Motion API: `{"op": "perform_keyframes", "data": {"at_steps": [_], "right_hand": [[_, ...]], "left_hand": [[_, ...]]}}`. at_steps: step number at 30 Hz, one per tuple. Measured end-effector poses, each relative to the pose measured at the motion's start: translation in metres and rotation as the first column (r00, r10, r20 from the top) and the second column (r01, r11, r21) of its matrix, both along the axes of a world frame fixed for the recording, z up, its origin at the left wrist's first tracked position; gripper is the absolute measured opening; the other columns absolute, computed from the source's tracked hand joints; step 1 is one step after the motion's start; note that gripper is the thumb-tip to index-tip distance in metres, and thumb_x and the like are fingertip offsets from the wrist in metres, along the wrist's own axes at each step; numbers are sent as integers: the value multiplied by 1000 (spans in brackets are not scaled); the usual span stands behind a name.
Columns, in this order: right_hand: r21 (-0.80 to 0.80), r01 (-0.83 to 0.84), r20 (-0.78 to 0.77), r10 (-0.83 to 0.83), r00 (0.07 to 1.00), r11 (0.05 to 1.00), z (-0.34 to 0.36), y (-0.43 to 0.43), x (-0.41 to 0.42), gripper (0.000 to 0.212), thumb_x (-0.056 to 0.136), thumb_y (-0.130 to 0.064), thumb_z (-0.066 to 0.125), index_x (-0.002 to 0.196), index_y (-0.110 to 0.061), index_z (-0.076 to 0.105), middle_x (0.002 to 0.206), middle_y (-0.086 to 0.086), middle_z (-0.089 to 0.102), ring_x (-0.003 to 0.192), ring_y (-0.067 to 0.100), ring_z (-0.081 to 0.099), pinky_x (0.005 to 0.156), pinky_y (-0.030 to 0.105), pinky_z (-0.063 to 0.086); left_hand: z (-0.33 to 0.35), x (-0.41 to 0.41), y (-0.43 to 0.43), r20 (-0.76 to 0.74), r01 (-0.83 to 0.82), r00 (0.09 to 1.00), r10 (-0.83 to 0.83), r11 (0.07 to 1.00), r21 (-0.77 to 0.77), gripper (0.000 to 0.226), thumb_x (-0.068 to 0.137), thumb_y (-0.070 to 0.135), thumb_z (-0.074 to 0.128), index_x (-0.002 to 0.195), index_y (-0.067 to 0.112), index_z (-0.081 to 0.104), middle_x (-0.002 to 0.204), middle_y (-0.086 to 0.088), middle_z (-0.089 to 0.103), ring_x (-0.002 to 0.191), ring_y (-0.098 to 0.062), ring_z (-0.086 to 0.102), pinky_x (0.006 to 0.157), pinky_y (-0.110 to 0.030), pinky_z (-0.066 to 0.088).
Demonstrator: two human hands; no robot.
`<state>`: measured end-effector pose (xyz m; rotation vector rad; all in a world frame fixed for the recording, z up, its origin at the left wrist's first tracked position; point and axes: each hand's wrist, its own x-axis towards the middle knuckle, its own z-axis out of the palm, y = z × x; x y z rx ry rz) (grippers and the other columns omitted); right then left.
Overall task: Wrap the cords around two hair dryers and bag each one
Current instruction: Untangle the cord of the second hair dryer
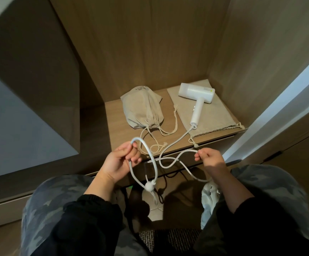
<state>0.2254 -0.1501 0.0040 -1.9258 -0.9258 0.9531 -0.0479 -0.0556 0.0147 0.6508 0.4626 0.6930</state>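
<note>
Beige cloth drawstring bag (pixel 142 108) cinched, bulging, contents hidden. On flat beige bag (pixel 216 115) lies white hair dryer (pixel 196 95). L hand (pixel 120 160) & R hand (pixel 211 157) each pinch its white cord (pixel 139 139).

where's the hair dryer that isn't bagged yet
Head view: the white hair dryer lies on the flat bag at the right of the wooden shelf, beside the cinched full bag.

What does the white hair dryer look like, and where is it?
The hair dryer is white, smooth like plastic, with a boxy barrel and a slim handle. A small yellow sticker sits on the barrel. It lies on a flat beige cloth bag on the wooden shelf. Its white cord, not yet wrapped, runs from the handle's foot to the left hand and right hand, which both hold it.
</note>
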Motion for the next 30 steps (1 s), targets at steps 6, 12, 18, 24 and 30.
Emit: {"op": "perform_keyframes", "data": {"at_steps": [6, 12, 18, 24, 30], "right_hand": [[-144, -326, 42, 335, 941, 934, 18, -6, -3, 22, 91, -10, 57, 77, -14, 74, 76, -1, 66, 82, 14, 58, 73, 26, 43], [-171, -380, -2, 386, 923, 909, 25, -8, -14, 19, 85, -27, 69, 69, -20, 77, 80, 8, 70, 85, 21, 63, 79, 33, 50], [-24, -308, -58, 307, 950, 951, 29, -11, -10, 24, 91, -20, 62, 73, -14, 77, 68, 10, 67, 72, 20, 59, 71, 35, 46], [45, -177, -136, 181, 974, 983, 30, -8, -10, 4, 85, -11, 68, 87, -9, 64, 58, 8, 58, 58, 16, 56, 62, 33, 47], [-116, -294, -124, 280, 952, 949, 30, -8, -18, 13, 90, -13, 63, 85, -22, 71, 78, -1, 69, 79, 13, 63, 66, 22, 47]], "left_hand": [[24, 23, 2, -147, -271, 954, 263, 962, -41, 30, 99, 10, 32, 102, 8, 61, 55, 2, 37, 52, -12, 42, 62, -27, 49], [30, 56, -9, -613, 53, 779, 131, 960, 273, 29, 102, 10, 35, 115, 7, 60, 66, -2, 51, 60, -13, 51, 64, -20, 49], [8, 74, -16, -887, 561, 434, 154, 725, 400, 27, 101, 15, 39, 98, 11, 66, 77, -1, 58, 72, -15, 54, 80, -42, 51], [11, 82, -19, -923, 758, 288, 254, 529, 382, 34, 98, 20, 41, 118, 35, 64, 114, 1, 68, 105, -21, 60, 91, -42, 50], [14, 83, -21, -892, 777, 335, 303, 446, 443, 30, 98, 22, 45, 114, 36, 66, 110, 5, 69, 103, -19, 60, 89, -40, 50]]}}
